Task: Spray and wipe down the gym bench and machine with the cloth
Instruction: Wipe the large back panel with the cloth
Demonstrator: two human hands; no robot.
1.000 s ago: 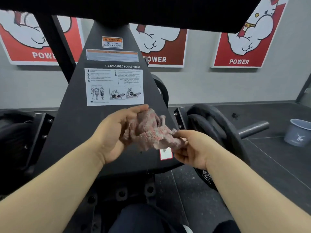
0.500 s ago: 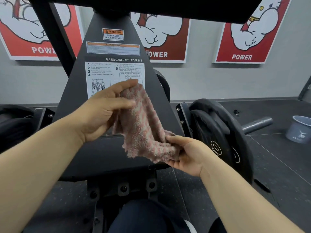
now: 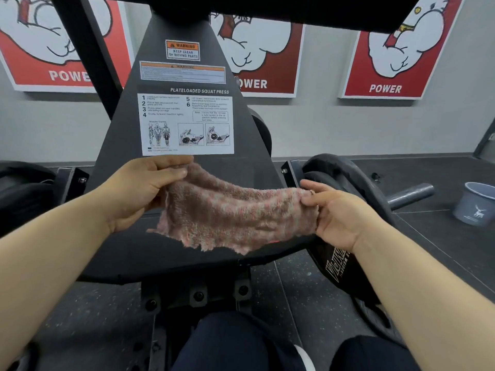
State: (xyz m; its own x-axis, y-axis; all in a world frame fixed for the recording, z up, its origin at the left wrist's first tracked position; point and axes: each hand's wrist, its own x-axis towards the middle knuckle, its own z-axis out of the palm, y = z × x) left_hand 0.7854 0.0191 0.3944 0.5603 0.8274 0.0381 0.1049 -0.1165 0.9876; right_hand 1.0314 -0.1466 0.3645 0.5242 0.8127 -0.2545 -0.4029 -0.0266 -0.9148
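A pink fuzzy cloth (image 3: 235, 218) is stretched out flat between both hands, in front of the black foot plate (image 3: 128, 253) of the squat press machine. My left hand (image 3: 139, 191) pinches the cloth's upper left corner. My right hand (image 3: 334, 210) pinches its right edge. The cloth hangs just below the white instruction sticker (image 3: 187, 124) on the plate. No spray bottle is in view.
Black weight plates (image 3: 345, 178) sit on a steel sleeve (image 3: 409, 195) right of the foot plate. A grey bucket (image 3: 476, 204) stands on the dark floor at far right. A black frame bar (image 3: 88, 54) rises at left. My knees show at the bottom.
The cloth went from bunched between the hands to spread out wide. My left hand dropped lower and my right hand moved out to the right.
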